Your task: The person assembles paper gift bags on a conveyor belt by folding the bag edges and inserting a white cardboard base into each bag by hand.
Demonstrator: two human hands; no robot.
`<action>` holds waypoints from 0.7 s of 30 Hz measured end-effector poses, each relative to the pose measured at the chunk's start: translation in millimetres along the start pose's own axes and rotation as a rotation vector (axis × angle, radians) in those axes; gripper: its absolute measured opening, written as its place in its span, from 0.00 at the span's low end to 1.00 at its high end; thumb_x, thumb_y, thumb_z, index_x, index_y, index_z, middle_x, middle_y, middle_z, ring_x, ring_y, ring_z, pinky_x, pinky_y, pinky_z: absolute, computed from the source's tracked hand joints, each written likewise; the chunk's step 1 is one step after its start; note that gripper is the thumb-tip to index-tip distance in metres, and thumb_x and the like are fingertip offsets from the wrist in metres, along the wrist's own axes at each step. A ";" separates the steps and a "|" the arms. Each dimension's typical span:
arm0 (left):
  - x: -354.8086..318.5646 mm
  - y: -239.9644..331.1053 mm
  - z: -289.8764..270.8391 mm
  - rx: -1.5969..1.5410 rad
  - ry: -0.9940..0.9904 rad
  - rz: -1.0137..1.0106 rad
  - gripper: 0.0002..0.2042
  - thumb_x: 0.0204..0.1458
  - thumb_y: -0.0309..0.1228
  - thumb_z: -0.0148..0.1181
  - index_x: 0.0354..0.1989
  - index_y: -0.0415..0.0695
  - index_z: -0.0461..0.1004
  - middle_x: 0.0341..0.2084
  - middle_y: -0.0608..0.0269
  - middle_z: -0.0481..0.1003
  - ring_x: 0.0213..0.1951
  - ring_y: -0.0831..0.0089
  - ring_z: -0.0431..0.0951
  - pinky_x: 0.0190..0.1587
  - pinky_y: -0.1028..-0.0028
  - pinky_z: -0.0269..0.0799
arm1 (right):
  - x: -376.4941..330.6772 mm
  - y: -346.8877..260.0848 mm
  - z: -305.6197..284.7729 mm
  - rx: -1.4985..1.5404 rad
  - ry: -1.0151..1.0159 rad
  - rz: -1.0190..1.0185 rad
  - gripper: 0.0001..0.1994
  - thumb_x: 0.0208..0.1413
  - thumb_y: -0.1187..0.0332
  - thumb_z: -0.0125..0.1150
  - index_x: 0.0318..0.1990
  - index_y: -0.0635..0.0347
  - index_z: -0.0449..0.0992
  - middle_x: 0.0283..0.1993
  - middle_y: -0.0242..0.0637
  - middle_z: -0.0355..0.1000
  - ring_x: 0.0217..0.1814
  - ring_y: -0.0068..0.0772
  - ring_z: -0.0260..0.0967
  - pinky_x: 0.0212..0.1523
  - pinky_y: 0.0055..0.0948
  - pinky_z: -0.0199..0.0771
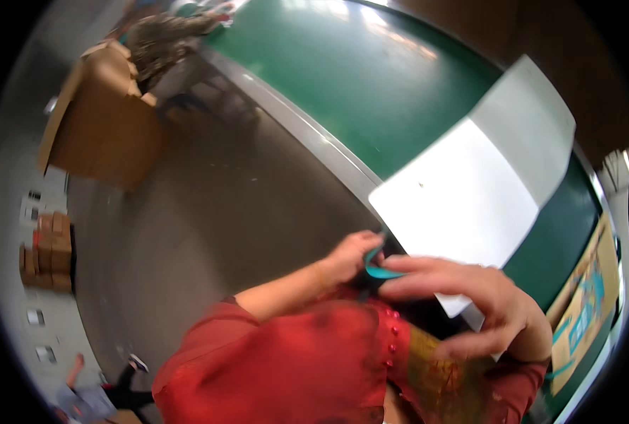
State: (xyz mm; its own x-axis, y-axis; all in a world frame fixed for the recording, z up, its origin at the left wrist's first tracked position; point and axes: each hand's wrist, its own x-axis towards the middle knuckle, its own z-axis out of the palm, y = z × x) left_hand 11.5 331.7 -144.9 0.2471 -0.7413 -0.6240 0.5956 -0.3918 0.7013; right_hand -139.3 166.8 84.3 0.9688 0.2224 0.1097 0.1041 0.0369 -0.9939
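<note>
A narrow teal strip [374, 268] curves between my two hands, close in front of my red top. My left hand [349, 258] is closed, its fingertips pinching one end of the strip. The right hand [480, 293] has its fingers stretched out and its thumb well apart. Its fingertips touch the other end of the strip; whether they grip it is hard to see. Just beyond both hands, a creased white sheet [455, 187] lies on the green table [427, 134], one corner reaching over the metal edge.
At the right, a flat cardboard piece [604, 272] carries teal strips. A large open carton [106, 127] stands left of the table, beside a person [162, 46] at the far end. Stacked cartons [53, 251] are by the wall. Another person [92, 403] is at lower left.
</note>
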 end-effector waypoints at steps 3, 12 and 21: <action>-7.5 9.0 -12.0 0.172 0.261 0.263 0.14 0.55 0.30 0.59 0.47 0.40 0.67 0.37 0.65 0.71 0.38 0.77 0.72 0.37 0.75 0.72 | -16.8 6.4 58.2 -0.056 -0.121 -0.528 0.25 0.55 0.60 0.55 0.56 0.67 0.67 0.59 0.52 0.64 0.63 0.55 0.58 0.63 0.49 0.56; 32.8 117.1 -22.9 1.294 -0.054 1.296 0.21 0.40 0.14 0.54 0.46 0.43 0.73 0.49 0.58 0.71 0.49 0.62 0.70 0.49 0.70 0.70 | -64.5 -13.2 68.4 -0.152 -0.065 -0.438 0.23 0.60 0.59 0.44 0.53 0.70 0.69 0.56 0.55 0.66 0.62 0.56 0.61 0.60 0.49 0.61; 50.8 99.1 2.8 1.411 -0.425 1.331 0.19 0.34 0.18 0.57 0.39 0.45 0.76 0.46 0.61 0.74 0.50 0.57 0.71 0.50 0.64 0.71 | -121.3 121.6 76.8 -1.310 0.823 0.449 0.28 0.35 0.60 0.73 0.44 0.65 0.73 0.53 0.47 0.67 0.53 0.53 0.65 0.51 0.41 0.68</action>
State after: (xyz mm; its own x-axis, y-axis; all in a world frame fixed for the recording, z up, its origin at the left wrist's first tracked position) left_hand 80.9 253.6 -106.1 -0.3469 -0.8541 0.3876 -0.7494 0.5009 0.4330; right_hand -261.5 219.1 -48.9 0.7796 -0.5884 0.2146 -0.5146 -0.7971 -0.3159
